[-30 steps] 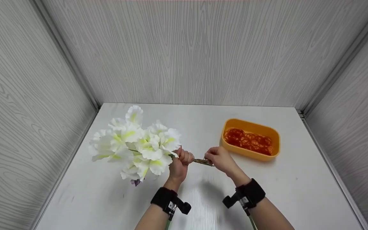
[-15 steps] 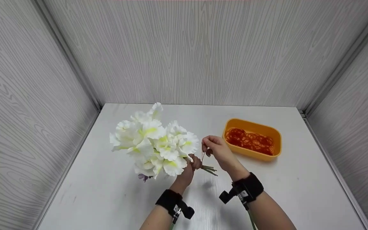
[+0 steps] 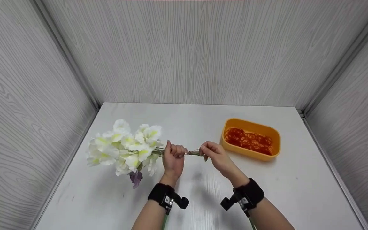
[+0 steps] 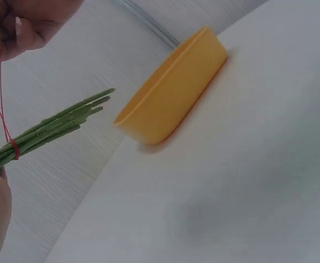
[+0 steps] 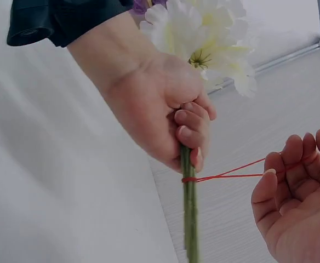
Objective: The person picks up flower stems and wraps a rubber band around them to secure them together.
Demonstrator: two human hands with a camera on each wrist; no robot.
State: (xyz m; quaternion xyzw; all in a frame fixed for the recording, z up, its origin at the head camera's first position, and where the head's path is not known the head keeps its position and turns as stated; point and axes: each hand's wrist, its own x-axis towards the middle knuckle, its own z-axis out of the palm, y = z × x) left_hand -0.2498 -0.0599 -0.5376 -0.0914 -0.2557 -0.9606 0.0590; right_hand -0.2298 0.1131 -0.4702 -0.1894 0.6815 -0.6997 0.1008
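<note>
Grey walls (image 3: 187, 54) enclose our surface (image 3: 305, 191); from the head, our left hand (image 3: 173, 159) grips flowers (image 3: 125, 148) left of the orange box (image 3: 246, 151). Left wrist: a red band (image 4: 15, 149) circles their stems (image 4: 61, 121). Right wrist: our right hand (image 5: 302, 211) holds it taut.

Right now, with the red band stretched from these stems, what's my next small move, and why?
I'd probably loop the red band around the green stems again: it already circles them, your right hand holds the rest taut, and your left hand grips the stems.
</note>
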